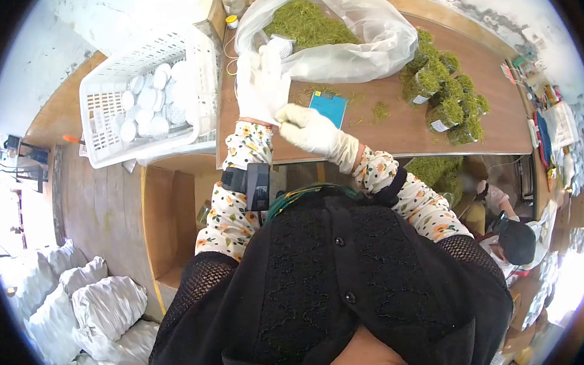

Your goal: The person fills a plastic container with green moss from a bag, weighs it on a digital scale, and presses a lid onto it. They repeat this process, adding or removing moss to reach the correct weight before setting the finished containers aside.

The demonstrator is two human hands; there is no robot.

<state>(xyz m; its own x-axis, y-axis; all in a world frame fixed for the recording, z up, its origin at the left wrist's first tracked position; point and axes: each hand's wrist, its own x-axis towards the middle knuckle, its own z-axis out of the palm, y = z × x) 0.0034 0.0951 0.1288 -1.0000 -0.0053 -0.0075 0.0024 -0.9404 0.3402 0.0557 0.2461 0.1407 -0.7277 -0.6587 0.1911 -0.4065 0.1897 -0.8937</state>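
My left hand [260, 85], in a white glove, is stretched out flat over the brown table [369, 135], fingers pointing away from me. My right hand [312, 132], also gloved, has curled fingers closed on the cuff of the left glove [272, 112]. A small silvery-white cup [283, 45] lies by the left fingertips. Beyond the hands, a clear plastic bag [384, 42] holds a heap of green dried strands [310, 24]. Right of my hands is a flat blue device [328, 106].
A white basket [90, 110] of round white-lidded containers stands left. Several packed bundles of green strands [449, 101] are on the table's right. Another person in a dark cap [516, 242] is at lower right. White sacks [107, 308] lie lower left, beside an open cardboard box [165, 222].
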